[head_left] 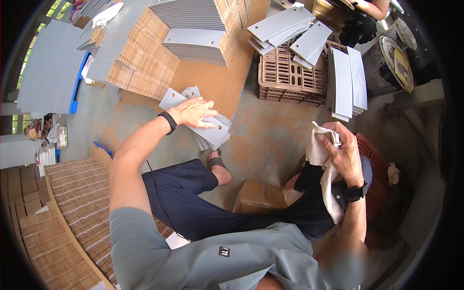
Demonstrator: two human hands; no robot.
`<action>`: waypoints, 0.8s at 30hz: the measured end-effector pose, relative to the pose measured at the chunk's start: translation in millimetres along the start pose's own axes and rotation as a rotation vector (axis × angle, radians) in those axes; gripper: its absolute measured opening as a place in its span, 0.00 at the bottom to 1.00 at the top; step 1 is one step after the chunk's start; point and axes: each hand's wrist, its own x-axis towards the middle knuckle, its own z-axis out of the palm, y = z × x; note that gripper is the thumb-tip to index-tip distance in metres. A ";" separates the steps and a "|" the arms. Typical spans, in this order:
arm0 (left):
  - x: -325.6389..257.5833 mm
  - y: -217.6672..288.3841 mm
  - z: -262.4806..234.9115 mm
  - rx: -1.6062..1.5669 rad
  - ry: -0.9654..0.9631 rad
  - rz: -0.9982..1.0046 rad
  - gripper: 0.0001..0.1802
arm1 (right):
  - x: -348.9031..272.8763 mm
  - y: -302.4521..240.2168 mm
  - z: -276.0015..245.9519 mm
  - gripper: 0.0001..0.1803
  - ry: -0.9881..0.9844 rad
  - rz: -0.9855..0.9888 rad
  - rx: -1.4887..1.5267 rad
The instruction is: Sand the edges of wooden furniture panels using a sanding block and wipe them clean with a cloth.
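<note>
My left hand (194,112) lies across a fanned stack of thin grey boards (218,128) with round holes near their ends. Its fingers are stretched out and resting on the top board. Bunched in my right hand (342,147) is a white cloth (316,151), its long tail hanging down past the wrist over my leg. The fingers are closed around the cloth, off to the right and apart from the boards.
Tall stacks of grey boards with tan edges (145,53) stand on a brown sheet (195,79). More boards (282,24) lie on an upturned brown plastic crate (290,77). A cardboard box (258,197) sits between my legs. Another person's arm (374,8) shows at the far right.
</note>
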 end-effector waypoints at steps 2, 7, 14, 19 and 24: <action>5.2 1.3 7.8 -0.054 0.020 -0.033 0.30 | 0.0 1.8 -0.9 0.11 -0.005 -0.020 -0.041; 5.2 0.9 18.9 -0.037 0.076 -0.043 0.32 | 1.6 -0.3 -1.1 0.11 0.010 -0.039 -0.044; 16.9 32.4 -3.9 -0.033 0.416 -0.081 0.35 | -0.3 17.0 -2.1 0.11 -0.190 -0.166 -0.098; 117.2 126.8 -47.4 -0.896 0.452 -0.329 0.36 | -4.3 18.4 -9.1 0.13 -0.342 -0.150 -0.023; 281.6 187.0 -67.6 -1.145 0.495 -0.301 0.53 | -19.5 24.9 -19.9 0.15 -0.321 -0.110 -0.067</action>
